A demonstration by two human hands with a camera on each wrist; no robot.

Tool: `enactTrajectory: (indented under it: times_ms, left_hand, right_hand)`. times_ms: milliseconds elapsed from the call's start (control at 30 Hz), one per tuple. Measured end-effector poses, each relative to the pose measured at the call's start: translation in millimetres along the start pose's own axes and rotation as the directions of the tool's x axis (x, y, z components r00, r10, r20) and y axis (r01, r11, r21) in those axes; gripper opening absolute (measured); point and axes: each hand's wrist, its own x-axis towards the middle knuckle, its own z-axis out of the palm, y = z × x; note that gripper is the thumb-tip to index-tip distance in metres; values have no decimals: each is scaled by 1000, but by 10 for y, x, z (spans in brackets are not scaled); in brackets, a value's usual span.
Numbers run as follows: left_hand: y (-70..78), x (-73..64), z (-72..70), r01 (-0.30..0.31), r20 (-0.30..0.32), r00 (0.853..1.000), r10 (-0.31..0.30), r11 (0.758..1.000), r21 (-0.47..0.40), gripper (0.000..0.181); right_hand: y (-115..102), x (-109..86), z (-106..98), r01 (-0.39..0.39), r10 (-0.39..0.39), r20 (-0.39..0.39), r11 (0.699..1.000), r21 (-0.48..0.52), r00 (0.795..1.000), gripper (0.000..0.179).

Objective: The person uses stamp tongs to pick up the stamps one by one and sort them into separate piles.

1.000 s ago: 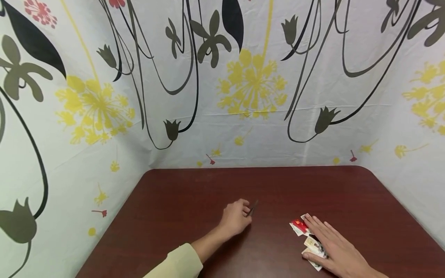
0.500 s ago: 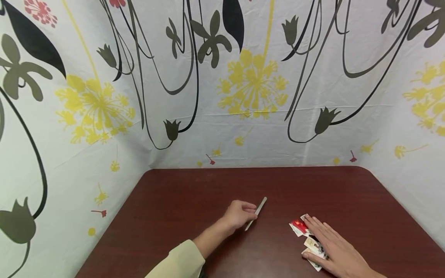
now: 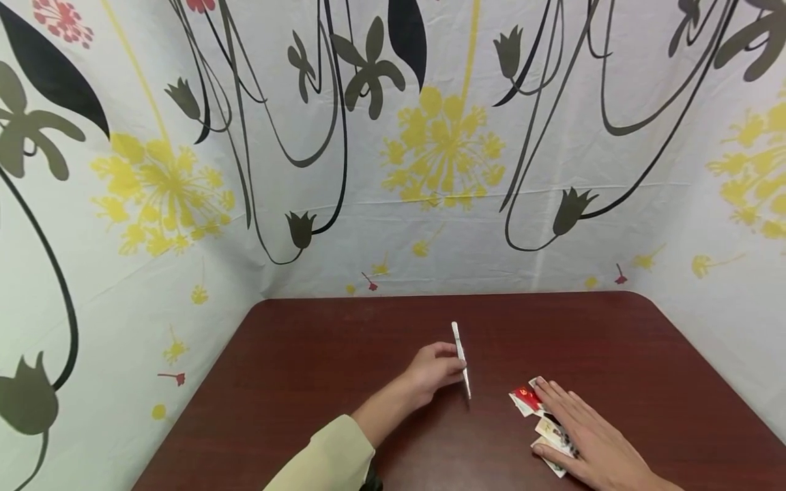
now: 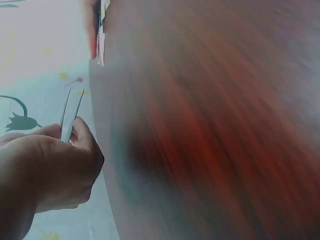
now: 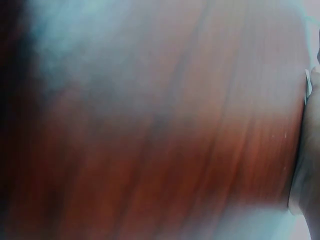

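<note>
My left hand (image 3: pixel 430 372) pinches a pair of slim metal tweezers (image 3: pixel 458 341) over the middle of the table. In the left wrist view, the two prongs of the tweezers (image 4: pixel 76 112) point away from the fingers with a gap between their tips. To the right, my right hand (image 3: pixel 586 436) lies flat, fingers straight, over several small printed paper pieces (image 3: pixel 550 429). A red and white piece (image 3: pixel 525 399) sticks out by its fingertips; parts of the others are hidden under the palm. Only the edge of the right hand (image 5: pixel 309 150) shows in the right wrist view.
The dark red-brown wooden table (image 3: pixel 331 334) has rounded far corners. A white sheet (image 3: pixel 381 225) with a flower print hangs behind it and along both sides. A pale yellow sleeve (image 3: pixel 328 453) covers the left forearm.
The tweezers have swung from slanting right to nearly upright in the head view, tilting slightly left at the top. The left hand has moved slightly right; the right hand has stayed in place.
</note>
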Motion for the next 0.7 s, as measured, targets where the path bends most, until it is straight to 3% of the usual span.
enactTrajectory:
  times_ms: [133, 300, 433, 567, 700]
  left_hand:
    - [8, 72, 87, 2, -22, 1000, -4, 996, -94, 32]
    - [-26, 149, 195, -19, -78, 997, 8, 990, -142, 28]
    - [-75, 199, 292, -43, -113, 993, 26, 988, -149, 26]
    - [-129, 236, 390, -47, -125, 992, 29, 989, -139, 24]
    - [-173, 251, 477, -46, -145, 989, 33, 995, -87, 19]
  right_hand:
    - [24, -5, 11, 15, -15, -23, 1000, 13, 1000, 98]
    - [46, -6, 23, 31, -29, -62, 999, 34, 998, 103]
    - [25, -3, -8, -39, 46, -58, 992, 117, 997, 104]
    - [15, -11, -52, -136, 142, -4, 958, 254, 990, 106]
    - [36, -23, -84, -149, 163, -12, 930, 336, 987, 108]
